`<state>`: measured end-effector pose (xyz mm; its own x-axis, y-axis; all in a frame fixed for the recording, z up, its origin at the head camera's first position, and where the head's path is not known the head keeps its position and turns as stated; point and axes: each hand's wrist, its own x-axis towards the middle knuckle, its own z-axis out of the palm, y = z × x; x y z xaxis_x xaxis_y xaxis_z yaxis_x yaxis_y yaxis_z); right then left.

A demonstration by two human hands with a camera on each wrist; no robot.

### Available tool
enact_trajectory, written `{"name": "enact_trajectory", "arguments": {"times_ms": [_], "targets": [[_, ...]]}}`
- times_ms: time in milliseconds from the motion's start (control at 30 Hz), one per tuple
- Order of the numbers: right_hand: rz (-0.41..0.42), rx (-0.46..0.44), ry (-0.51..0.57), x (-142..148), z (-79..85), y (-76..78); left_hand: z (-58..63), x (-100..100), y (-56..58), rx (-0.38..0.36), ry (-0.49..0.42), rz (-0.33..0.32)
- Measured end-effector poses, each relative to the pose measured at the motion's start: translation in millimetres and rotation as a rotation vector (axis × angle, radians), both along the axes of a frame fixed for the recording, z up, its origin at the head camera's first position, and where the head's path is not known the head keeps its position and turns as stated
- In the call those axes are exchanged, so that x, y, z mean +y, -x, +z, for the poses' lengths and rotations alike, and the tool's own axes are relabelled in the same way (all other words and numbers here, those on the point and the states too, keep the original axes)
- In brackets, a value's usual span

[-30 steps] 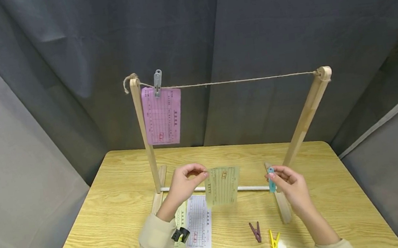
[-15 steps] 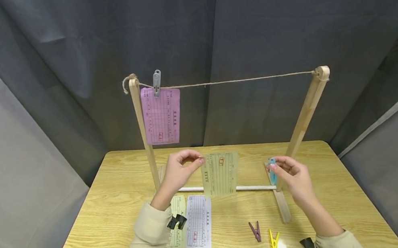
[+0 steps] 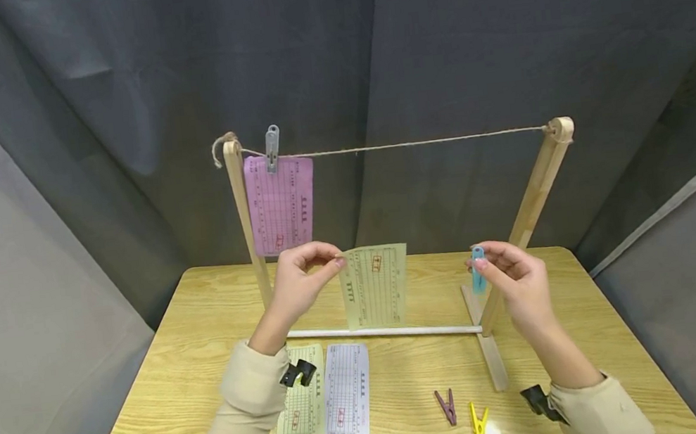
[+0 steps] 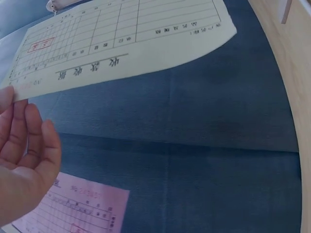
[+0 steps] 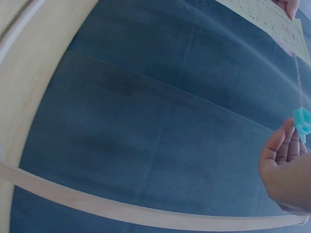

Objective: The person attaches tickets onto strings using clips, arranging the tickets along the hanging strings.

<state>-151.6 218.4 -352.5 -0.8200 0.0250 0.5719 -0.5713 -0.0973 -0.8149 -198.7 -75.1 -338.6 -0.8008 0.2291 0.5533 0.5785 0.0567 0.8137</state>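
Observation:
My left hand (image 3: 303, 278) pinches a yellow printed receipt slip (image 3: 376, 288) by its upper left corner, and the sheet hangs down in front of the frame. In the left wrist view the same slip (image 4: 121, 43) stretches away from the fingertips. A blue clothespin (image 3: 478, 270) is pinched between thumb and fingers of my right hand (image 3: 517, 284), close to the right post. The right wrist view shows the clothespin (image 5: 302, 124) at the fingertips. Above both hands runs a twine line (image 3: 417, 143). From its left end a grey clothespin (image 3: 273, 149) holds a pink slip (image 3: 282, 206).
Two wooden posts (image 3: 529, 212) with a white crossbar (image 3: 398, 332) carry the line. On the wooden table (image 3: 170, 405) lie another yellow slip (image 3: 304, 405), a white slip (image 3: 347, 394), a purple clothespin (image 3: 447, 407) and a yellow clothespin (image 3: 479, 421). A dark curtain (image 3: 463, 42) hangs behind.
Both hands have risen toward the line, the left one carrying the yellow slip up and slightly left, the right one lifting the blue clothespin. More of the slips on the table now shows.

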Motion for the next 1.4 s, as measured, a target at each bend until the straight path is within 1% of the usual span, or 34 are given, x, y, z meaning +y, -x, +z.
{"name": "enact_trajectory", "arguments": {"times_ms": [100,167,267,367,433,633,700,800,867,933,1000,1133,1267,1400], "targets": [[0.029,0.037,0.031,-1,9.8,3.7,6.4,-1,1.3,0.024,-0.005,0.01],[0.025,0.051,0.047,-3,16.7,5.7,10.6,-1,2.8,0.029,-0.008,0.014],[0.031,0.071,0.067,-5,25.4,10.2,17.4,-2,5.7,0.014,-0.03,0.004],[0.016,0.086,0.065,-7,32.5,14.0,23.8,-3,9.5,-0.011,-0.077,-0.01],[0.023,0.101,0.072,-8,36.5,15.8,28.6,-5,12.1,-0.023,-0.116,-0.012],[0.021,0.131,0.082,-14,51.8,16.7,41.9,-8,19.2,-0.015,-0.191,0.029],[0.026,0.138,0.086,-16,56.9,17.7,44.4,-7,22.0,-0.026,-0.199,0.049],[0.004,0.141,0.06,-18,63.8,20.0,47.3,-6,26.2,-0.054,-0.22,0.064],[-0.004,0.137,0.053,-20,68.1,21.8,49.3,-3,28.2,-0.067,-0.236,0.07],[-0.01,0.137,0.05,-21,72.4,23.9,51.9,0,29.8,-0.076,-0.261,0.062],[0.0,0.134,0.06,-23,76.6,26.5,54.8,2,31.1,-0.08,-0.28,0.06],[0.037,0.131,0.081,-26,85.2,33.9,61.1,6,35.6,-0.089,-0.283,0.065],[0.066,0.131,0.098,-30,93.3,40.4,65.8,6,40.3,-0.125,-0.275,0.079],[0.09,0.161,0.103,-36,101.4,43.5,67.6,6,42.4,-0.155,-0.287,0.104]]}}
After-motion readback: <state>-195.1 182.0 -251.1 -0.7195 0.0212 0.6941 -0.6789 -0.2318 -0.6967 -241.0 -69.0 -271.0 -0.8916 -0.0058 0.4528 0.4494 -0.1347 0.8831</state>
